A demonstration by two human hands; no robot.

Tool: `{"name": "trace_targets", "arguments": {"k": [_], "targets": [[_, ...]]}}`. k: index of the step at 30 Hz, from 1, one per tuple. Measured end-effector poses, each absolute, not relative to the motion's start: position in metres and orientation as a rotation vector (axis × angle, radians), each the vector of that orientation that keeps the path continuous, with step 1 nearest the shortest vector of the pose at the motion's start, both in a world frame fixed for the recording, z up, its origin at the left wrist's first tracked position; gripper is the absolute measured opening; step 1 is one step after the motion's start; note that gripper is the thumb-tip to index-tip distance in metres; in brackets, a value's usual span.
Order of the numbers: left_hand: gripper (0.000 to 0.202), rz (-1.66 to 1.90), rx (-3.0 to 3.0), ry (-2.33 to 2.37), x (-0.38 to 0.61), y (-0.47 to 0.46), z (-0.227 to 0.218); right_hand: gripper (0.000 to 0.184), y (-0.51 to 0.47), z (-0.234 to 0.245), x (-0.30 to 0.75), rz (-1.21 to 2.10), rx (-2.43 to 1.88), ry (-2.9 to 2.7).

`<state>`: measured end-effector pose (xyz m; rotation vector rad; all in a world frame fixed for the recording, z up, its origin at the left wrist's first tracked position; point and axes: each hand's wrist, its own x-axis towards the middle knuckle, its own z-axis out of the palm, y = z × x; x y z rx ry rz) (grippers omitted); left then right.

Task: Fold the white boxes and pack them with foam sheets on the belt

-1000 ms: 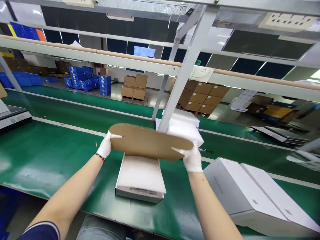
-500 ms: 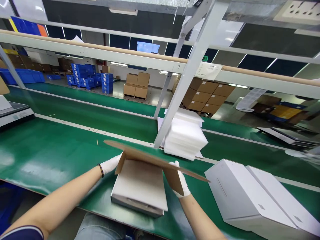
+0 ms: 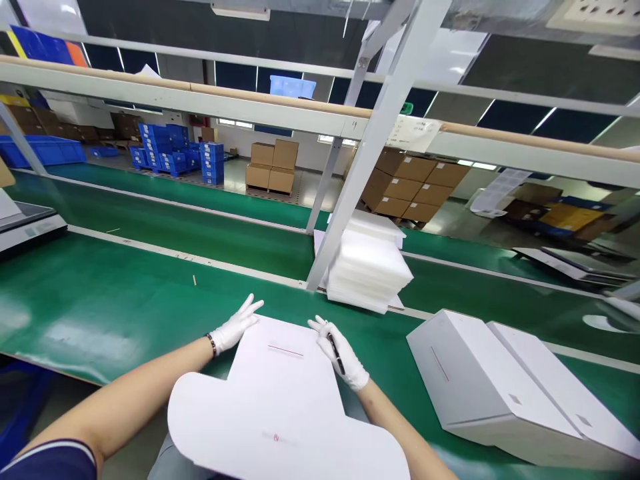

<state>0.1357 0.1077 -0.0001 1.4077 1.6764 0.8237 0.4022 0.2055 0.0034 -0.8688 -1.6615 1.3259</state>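
A white folding carton point(image 3: 287, 393) with rounded flaps lies in front of me. Its printed white face shows a red line and a small red mark. My left hand point(image 3: 236, 327), in a white glove, rests at the carton's far left corner with fingers stretched out. My right hand point(image 3: 343, 353), also gloved, is at the far right edge. A black pen point(image 3: 336, 353) is tucked in that hand, its thumb and forefinger reaching toward the carton's corner. The inside of the carton is hidden under the white face.
Two closed white boxes point(image 3: 500, 387) lean together at the right. A stack of white foam sheets point(image 3: 370, 267) stands beside a slanted metal post point(image 3: 370, 160). The green work surface point(image 3: 125, 300) extends left, with a flat device point(image 3: 30, 223) at its far end.
The carton's raised brown lid has swung down toward me, so its white printed outer face now shows. Both hands have moved to the far corners, and a pen is visible in the right.
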Motion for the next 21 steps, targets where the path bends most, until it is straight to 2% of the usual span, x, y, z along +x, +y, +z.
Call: {"name": "trace_targets", "arguments": {"k": [3,6,10,13,17,19,21], "targets": [[0.066,0.413,1.711,1.743,0.126,0.089,0.038,0.031,0.2,0.035,0.424,1.272,-0.923,-2.024],[0.055,0.24,2.159,1.578,0.14,0.049,0.063,0.021,0.165,0.053,0.446,1.073,-0.798,-2.495],[0.067,0.263,2.516,1.622,0.174,0.001,0.043,0.027,0.106,0.023,0.451,0.623,-0.502,-2.569],[0.07,0.242,2.553,1.702,0.184,-0.002,0.017,0.032,0.093,-0.008,0.441,0.407,-0.473,-2.527],[0.063,0.214,2.515,1.806,0.18,0.012,0.009,0.034,0.106,-0.025,0.442,0.5,-0.505,-2.499],[0.071,0.229,2.384,1.968,0.181,0.005,0.007,0.032,0.101,-0.034,0.452,0.601,-0.692,-2.325],[0.087,0.393,2.061,2.156,0.184,-0.012,-0.001,0.032,0.081,-0.051,0.463,0.736,-0.997,-2.003]]}}
